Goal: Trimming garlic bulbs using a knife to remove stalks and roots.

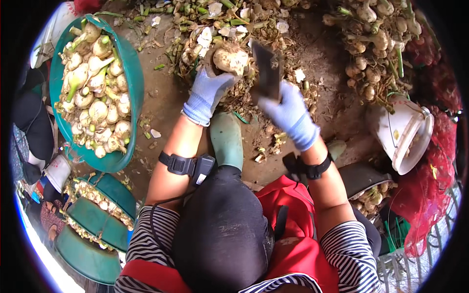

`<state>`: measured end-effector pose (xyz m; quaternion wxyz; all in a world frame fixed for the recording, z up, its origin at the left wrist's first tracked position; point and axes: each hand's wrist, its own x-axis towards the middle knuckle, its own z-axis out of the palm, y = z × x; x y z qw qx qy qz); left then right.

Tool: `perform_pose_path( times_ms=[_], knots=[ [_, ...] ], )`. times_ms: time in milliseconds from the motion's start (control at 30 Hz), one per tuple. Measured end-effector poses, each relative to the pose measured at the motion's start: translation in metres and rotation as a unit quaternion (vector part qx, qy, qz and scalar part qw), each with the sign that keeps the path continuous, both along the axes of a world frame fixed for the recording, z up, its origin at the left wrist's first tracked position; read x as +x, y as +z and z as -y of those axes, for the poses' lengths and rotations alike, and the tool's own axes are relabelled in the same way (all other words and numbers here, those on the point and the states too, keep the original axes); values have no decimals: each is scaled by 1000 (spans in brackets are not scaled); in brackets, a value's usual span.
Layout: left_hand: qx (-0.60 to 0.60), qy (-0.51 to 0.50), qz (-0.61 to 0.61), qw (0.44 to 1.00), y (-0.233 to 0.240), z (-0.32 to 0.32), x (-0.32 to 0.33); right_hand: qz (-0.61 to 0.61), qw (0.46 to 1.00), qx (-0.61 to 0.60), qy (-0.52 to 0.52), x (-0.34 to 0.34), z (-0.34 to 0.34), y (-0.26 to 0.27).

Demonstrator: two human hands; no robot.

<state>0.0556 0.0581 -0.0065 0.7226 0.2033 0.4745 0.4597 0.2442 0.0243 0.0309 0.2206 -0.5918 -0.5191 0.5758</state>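
Observation:
My left hand (pixel 209 91), in a pale blue knitted glove, grips a large garlic bulb (pixel 230 60) above a heap of garlic trimmings (pixel 253 22). In my right hand (pixel 291 111), gloved the same way, is a dark, broad-bladed knife (pixel 267 69), blurred, its blade just right of the bulb. The knife and the bulb look apart. The fingers under the bulb and those round the handle are partly hidden.
A green basin (pixel 137 88) full of garlic bulbs stands at left, with more green basins (pixel 99 219) below it. At right lie a pile of garlic (pixel 379 40), a tipped white bucket (pixel 384 124), a dark container (pixel 361 179) of garlic and red mesh bags (pixel 425 208). A person's legs (pixel 34 117) show far left.

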Motion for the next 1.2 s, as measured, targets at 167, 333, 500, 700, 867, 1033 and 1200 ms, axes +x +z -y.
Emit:
perform_pose_path(
  times_ms=[167, 333, 500, 700, 867, 1033, 1200],
  knots=[
    [259, -273, -355, 855, -7, 13, -34, 299, 900, 276, 157, 9, -35, 17],
    [562, -228, -594, 528, 6, 20, -38, 300, 903, 250, 181, 3, -33, 30],
    [439, -257, -504, 697, 19, 17, -30, 282, 912, 264, 141, 5, -36, 13],
    [320, -177, -266, 892, 68, 9, 1, 316, 947, 39, 26, 39, -52, -55],
    [201, -204, -145, 947, 40, 4, 8, -121, 964, -162, -171, 33, -34, -43],
    [88, -77, 84, 990, 18, 6, 1, -42, 997, -19, -63, 9, -43, 10],
    [67, -79, -215, 971, 32, -8, -19, 294, 944, 60, 137, 51, -57, -27]
  ],
)
